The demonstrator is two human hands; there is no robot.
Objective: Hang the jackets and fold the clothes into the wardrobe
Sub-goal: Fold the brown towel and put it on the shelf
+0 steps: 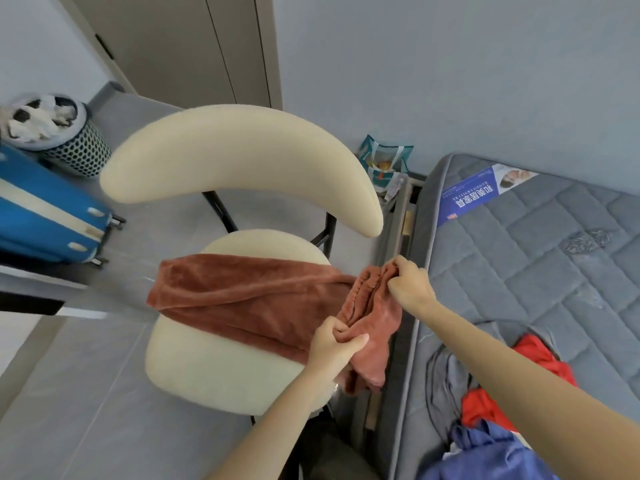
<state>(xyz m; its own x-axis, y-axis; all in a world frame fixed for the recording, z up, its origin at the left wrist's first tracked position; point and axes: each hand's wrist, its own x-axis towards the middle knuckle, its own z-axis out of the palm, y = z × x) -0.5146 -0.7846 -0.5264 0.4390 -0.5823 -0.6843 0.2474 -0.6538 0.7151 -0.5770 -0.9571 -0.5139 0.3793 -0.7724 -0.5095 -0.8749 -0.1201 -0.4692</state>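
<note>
Fingers [348, 341] of the left hand [330, 349] were pinched on the near end of the waistband of the rust-brown trousers [249, 296], at the front right edge of the chair [207, 368] seat. Just beyond, the right hand [410, 285] gripped the far end of the same waistband, off the chair's right side, so the band was held between the two hands, running near to far. From that band the trousers' long axis ran leftward, straight across the chair's seat, with the leg ends overhanging its left edge. By that lie, the coming fold would likely carry the waistband left toward the leg ends, both hands travelling together. Right of the chair, a pile of clothes [485, 407] lay unfolded on the mattress [536, 254]. Behind the chair stood tall doors [173, 46]; whether they were the wardrobe's could not be told.
</note>
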